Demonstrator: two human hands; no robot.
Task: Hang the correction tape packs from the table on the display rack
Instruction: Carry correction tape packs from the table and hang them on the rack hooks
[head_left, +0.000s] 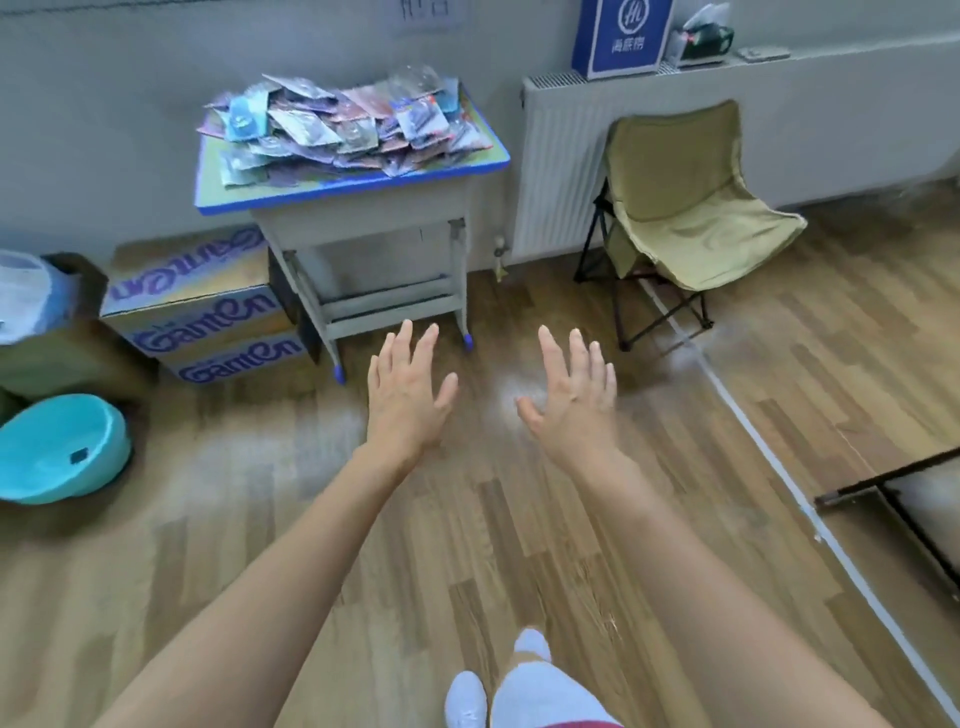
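Note:
A heap of correction tape packs (343, 127) in clear and purple-blue wrappers covers the small blue-edged table (358, 189) against the far wall. My left hand (405, 389) and my right hand (571, 389) are stretched out in front of me over the wooden floor, fingers straight and spread, holding nothing. Both hands are well short of the table, at about the level of its feet in the picture. No display rack shows in this view.
Stacked cardboard boxes (208, 312) stand left of the table, with a teal basin (60, 449) and a lined bin (31, 301) further left. A folding camp chair (680, 208) and a white radiator (561, 166) are on the right. A dark metal frame (893, 499) juts in at right.

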